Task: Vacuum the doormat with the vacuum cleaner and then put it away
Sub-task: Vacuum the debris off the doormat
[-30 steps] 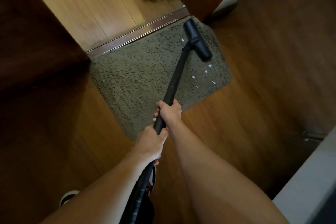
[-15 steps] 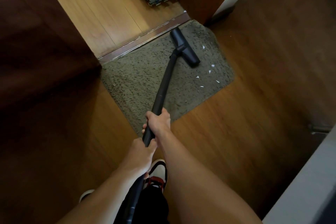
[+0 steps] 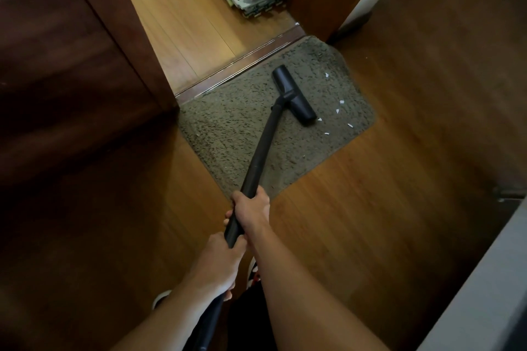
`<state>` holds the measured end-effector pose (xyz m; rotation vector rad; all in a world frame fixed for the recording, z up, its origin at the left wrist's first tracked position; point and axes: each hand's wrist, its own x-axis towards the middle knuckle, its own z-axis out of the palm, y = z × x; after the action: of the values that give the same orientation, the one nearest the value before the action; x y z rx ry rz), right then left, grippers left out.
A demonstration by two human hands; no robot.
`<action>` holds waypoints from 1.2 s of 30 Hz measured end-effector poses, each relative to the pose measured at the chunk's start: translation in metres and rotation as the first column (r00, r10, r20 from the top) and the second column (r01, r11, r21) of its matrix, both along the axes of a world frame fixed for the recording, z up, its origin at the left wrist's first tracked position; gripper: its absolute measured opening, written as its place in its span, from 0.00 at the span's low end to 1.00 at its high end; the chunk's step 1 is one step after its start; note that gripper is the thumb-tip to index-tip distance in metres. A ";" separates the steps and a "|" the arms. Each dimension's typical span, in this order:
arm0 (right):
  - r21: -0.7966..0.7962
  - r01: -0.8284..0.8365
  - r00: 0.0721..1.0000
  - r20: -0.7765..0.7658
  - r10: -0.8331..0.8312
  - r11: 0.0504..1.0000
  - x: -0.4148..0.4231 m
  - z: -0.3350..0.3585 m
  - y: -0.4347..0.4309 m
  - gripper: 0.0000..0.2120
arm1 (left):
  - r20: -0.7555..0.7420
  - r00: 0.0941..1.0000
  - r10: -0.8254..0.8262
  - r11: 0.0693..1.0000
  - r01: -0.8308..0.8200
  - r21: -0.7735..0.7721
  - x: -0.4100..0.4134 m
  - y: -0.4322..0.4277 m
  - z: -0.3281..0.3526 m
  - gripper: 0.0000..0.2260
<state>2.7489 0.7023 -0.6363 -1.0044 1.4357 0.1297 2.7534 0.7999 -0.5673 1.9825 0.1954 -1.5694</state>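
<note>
**Vacuuming stroke, head view.** The right hand grips the wand at frame centre. The left hand clasps it lower down, and the two spaced grips likely give leverage for steering. The nozzle lies flat on the doormat, upper centre, just left of the white scraps, which appear to be the next target. The doormat abuts the threshold.
</note>
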 end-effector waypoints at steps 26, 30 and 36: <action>-0.013 0.161 0.987 -0.004 -0.161 0.987 0.002 -0.010 -0.144 0.10 | 0.046 0.987 -0.152 0.988 0.154 -0.030 0.010 -0.139 -0.034 0.18; -0.019 0.151 0.989 -0.007 -0.151 0.988 -0.001 -0.013 -0.143 0.12 | 0.047 0.987 -0.155 0.987 0.156 -0.031 0.005 -0.138 -0.036 0.19; -0.018 0.144 0.989 -0.007 -0.145 0.989 -0.004 -0.009 -0.130 0.11 | 0.039 0.992 -0.121 0.992 0.122 -0.036 0.003 -0.126 -0.028 0.18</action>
<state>2.7454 0.5724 -0.6449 -0.9110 1.5143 0.0160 2.7565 0.6742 -0.5950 2.0243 0.0297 -1.5986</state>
